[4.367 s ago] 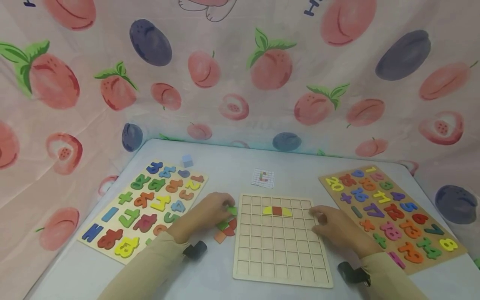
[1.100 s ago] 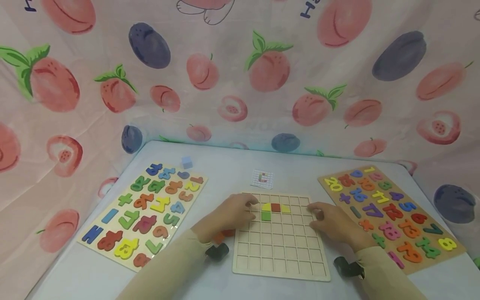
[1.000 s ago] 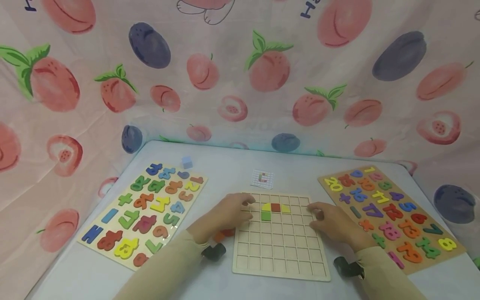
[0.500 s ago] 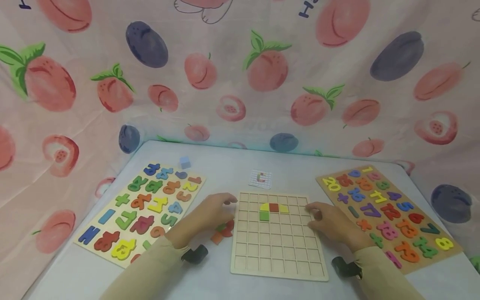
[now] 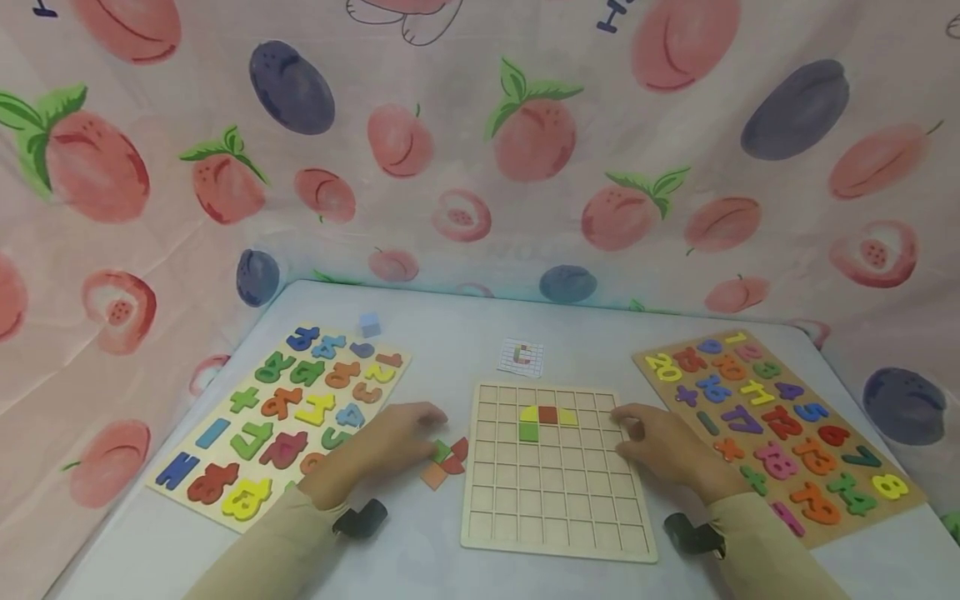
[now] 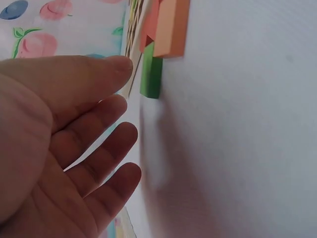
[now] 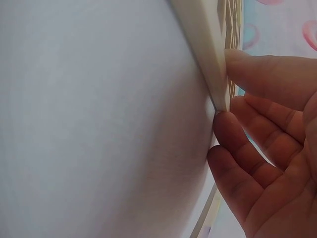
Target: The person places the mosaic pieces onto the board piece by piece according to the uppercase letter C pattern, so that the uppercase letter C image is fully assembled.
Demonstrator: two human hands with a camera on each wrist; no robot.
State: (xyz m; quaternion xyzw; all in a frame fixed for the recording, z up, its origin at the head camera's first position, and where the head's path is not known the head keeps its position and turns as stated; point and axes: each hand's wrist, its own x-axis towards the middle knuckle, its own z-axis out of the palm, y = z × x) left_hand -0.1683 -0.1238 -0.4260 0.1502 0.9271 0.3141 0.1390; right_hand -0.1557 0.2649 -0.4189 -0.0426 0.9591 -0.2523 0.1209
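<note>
Noted white bench (image 5: 423, 554) before fruit-print cloth (image 5: 435, 83), grid board (image 5: 558, 477) between two number boards (image 5: 199, 457). Found left hand (image 5: 401, 435) relaxed, empty, near loose blocks (image 5: 434, 476); right hand (image 5: 663, 446) gripping grid board's edge.

Dim, even light; soft-edged shadows cross the white counter (image 5: 450, 337) in both wrist views; the head view looks hazy.

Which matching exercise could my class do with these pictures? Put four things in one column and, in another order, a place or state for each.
1. Left hand
2. Right hand
3. Red square
4. Picture card

A. Between two yellow pieces
B. On the table, beyond the far edge of the grid board
C. Holding nothing
D. At the grid board's right edge

Pairs: 1-C, 2-D, 3-A, 4-B.
</note>
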